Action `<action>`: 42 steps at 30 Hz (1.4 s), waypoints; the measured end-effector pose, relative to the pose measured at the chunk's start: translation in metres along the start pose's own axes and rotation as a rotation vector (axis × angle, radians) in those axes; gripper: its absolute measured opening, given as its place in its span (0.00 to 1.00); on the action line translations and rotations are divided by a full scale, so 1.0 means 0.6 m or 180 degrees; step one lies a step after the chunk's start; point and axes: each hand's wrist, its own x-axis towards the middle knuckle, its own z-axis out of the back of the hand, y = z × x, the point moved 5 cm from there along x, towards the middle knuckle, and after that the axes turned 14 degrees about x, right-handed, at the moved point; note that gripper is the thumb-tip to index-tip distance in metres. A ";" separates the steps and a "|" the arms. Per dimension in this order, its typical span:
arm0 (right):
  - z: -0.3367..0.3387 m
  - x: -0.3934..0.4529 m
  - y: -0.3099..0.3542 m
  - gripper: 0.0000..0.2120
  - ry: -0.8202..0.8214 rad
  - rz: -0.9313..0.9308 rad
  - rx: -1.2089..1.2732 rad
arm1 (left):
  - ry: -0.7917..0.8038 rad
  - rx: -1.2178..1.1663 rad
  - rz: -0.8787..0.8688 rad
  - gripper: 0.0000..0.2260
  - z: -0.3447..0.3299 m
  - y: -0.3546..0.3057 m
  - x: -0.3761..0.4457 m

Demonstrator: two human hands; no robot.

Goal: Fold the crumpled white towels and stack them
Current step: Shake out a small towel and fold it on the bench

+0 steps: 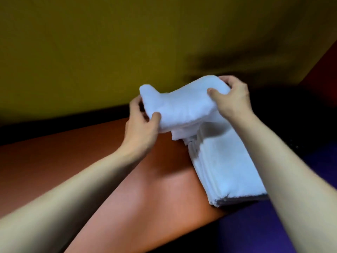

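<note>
Nearest, two bare forearms are reaching in from the bottom corners, converging toward the middle. Between them the orange surface is carrying the work, and on its right edge the stack of folded white towels is lying with its layered edges facing near and left, probably squared that way so each new piece lands flush.

Just beyond, the left hand is gripping the left end of a folded towel, thumb on top and fingers curled underneath. The right hand is pinching the right end, thumb pressing on the top face and fingers wrapping the far edge. Holding both ends is likely keeping the folds from springing open while the towel is hanging above the far end of the stack, its lower layers sagging down to it; whether they touch is unclear.

Farthest, a yellow-green wall is filling the background, a dark blurred shadow on it behind the right hand.
</note>
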 end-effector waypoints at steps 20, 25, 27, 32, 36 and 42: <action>-0.023 0.052 -0.127 0.21 0.0833 -0.0020 -0.2361 | 0.0487 0.2886 -0.1674 0.27 -0.175 0.003 0.063; -0.053 -0.026 -0.090 0.23 0.0776 0.0525 -0.1866 | 0.0440 0.2898 -0.1635 0.26 -0.119 0.005 0.032; -0.068 -0.067 -0.073 0.23 0.0745 0.0746 -0.1693 | 0.0386 0.2882 -0.1626 0.26 -0.085 0.010 0.009; -0.107 -0.183 -0.022 0.24 0.0638 0.0986 -0.1261 | 0.0273 0.2809 -0.1576 0.24 0.014 0.027 -0.064; -0.146 -0.266 0.019 0.24 0.0681 0.1004 -0.1118 | 0.0133 0.2883 -0.1550 0.24 0.094 0.046 -0.121; -0.216 -0.365 0.094 0.25 0.0861 0.1080 -0.0924 | -0.0084 0.2942 -0.1357 0.23 0.220 0.089 -0.177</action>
